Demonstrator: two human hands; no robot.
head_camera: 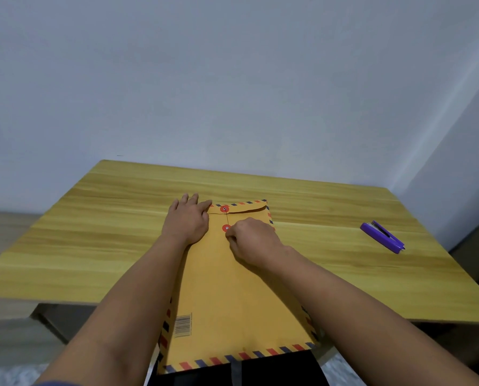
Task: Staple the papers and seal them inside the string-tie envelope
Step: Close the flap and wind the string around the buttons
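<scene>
Left hand, fingers flat, is pinning the light, floppy string-tie envelope while right hand fingertips are pinching thin string at the lower red button.

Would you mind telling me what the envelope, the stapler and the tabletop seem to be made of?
The envelope looks like matte kraft paper: flat yellow-brown, with printed red and blue edge stripes and a barcode. The stapler appears to be glossy purple plastic, judging by its even colour and sheen; any metal parts are too small to tell. The tabletop shows yellowish wood grain, possibly a smooth laminate rather than solid wood.
</scene>
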